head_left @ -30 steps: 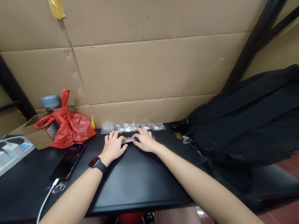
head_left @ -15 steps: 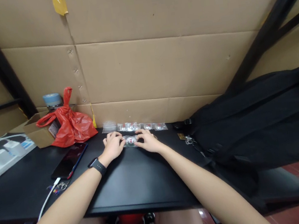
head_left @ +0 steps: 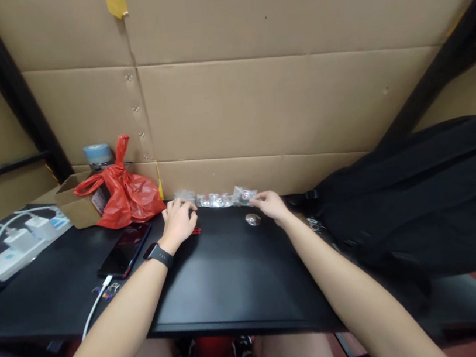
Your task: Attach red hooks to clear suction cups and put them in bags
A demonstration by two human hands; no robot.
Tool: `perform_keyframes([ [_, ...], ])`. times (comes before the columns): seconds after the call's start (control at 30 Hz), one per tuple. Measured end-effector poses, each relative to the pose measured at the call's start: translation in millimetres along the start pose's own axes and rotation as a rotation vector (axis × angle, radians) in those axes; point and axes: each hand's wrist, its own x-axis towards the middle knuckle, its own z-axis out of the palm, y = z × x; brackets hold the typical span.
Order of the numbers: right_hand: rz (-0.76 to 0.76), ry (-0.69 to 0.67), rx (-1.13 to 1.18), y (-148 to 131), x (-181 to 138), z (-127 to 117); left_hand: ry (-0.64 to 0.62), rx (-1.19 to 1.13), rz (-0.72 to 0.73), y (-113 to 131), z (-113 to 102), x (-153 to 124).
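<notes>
At the right end of the row by the cardboard wall, my right hand (head_left: 271, 205) pinches the edge of a small clear packet (head_left: 244, 195) with a round, silvery and red item inside. In front of it a round shiny disc (head_left: 253, 219) lies on the black table (head_left: 230, 280). My left hand (head_left: 177, 221) rests with fingers apart beside a clear plastic bag (head_left: 184, 196). A small red thing (head_left: 196, 230), partly covered by its fingers, lies there. Several more clear packets (head_left: 217, 200) line the wall between my hands.
On the left are a red plastic bag (head_left: 129, 196), a cardboard box (head_left: 74, 207), a phone (head_left: 125, 250) with a white cable, keys (head_left: 108, 291) and a power strip (head_left: 6, 264). A large black bag (head_left: 422, 200) covers the right side, with metal rings (head_left: 314, 224) beside it.
My hands have parted from the packet they both held in the middle. The right hand has moved right to the row's end packet. A shiny disc and a red thing now show on the table.
</notes>
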Motion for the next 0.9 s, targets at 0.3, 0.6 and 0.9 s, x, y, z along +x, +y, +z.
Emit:
perform_keyframes([
  [0.3,0.143,0.036,-0.209,-3,31,21,-0.231,-0.049,0.109,-32,-4,10],
  [0.6,-0.004,0.046,-0.415,-8,18,18,-0.366,-0.111,0.33,-36,-1,11],
  [0.9,-0.146,-0.42,-0.329,-11,-11,-19,-0.354,0.015,0.176,-27,0,7],
])
